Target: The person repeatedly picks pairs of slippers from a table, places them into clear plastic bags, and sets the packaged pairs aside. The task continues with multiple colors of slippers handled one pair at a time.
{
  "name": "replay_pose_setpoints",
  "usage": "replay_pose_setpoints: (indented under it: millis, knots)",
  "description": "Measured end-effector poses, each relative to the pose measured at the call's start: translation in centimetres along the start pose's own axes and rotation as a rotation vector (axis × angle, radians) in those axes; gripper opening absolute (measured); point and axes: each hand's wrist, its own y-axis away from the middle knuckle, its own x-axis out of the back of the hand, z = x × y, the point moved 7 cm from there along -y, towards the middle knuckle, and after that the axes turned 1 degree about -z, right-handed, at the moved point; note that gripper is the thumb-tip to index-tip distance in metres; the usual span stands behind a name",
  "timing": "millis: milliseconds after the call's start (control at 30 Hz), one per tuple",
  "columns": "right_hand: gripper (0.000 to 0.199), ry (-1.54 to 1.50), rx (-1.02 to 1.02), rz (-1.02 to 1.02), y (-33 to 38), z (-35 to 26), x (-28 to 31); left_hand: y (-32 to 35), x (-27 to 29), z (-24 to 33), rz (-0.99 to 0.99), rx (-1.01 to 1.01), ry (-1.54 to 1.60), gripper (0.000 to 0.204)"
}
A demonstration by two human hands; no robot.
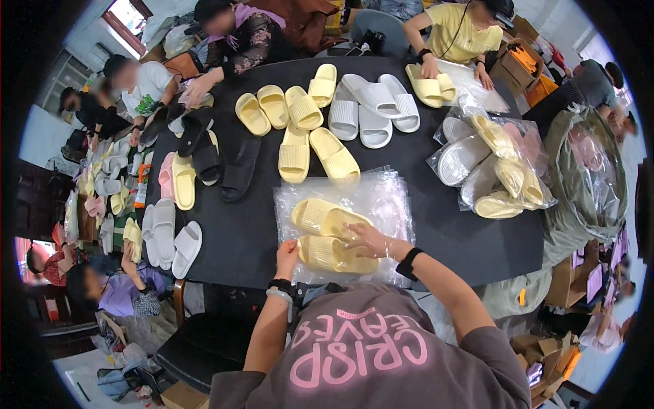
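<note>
A pair of yellow slippers lies side by side on a stack of clear plastic bags right in front of me. Film seems to cover the pair at least in part. My left hand is closed in a pinch at the near left slipper's toe, on what looks like the edge of a plastic bag. Across the heel ends of both slippers lies my right hand, its fingers stretched out and apart. Whether that hand is inside the bag or on top, I cannot tell.
Loose yellow slippers and grey slippers lie beyond the bags on the black table. Bagged pairs are heaped at the right, beside a large sack. A co-worker in yellow handles slippers across the table.
</note>
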Motion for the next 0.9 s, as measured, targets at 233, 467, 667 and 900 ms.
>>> replay_pose_setpoints:
  millis: [233, 467, 667, 900]
  knots:
    - [0.033, -0.176, -0.322, -0.034, -3.7, 1.2, -3.2, 0.6, -0.4, 0.1, -0.027, 0.132, 0.174, 0.019]
    - [0.026, 0.047, -0.294, -0.043, 2.7, -0.1, 1.5, 0.7, 2.3, -1.0, 0.152, 0.051, 0.358, 0.009]
    - [0.020, 0.103, -0.743, 0.221, 18.6, 4.3, 6.4, 0.2, 2.4, 0.4, 0.156, 0.067, 0.289, 0.009]
    - [0.038, -0.066, -0.947, 0.810, 20.9, -0.6, 15.4, 0.9, 2.6, 2.4, 0.183, -0.027, 0.179, 0.021]
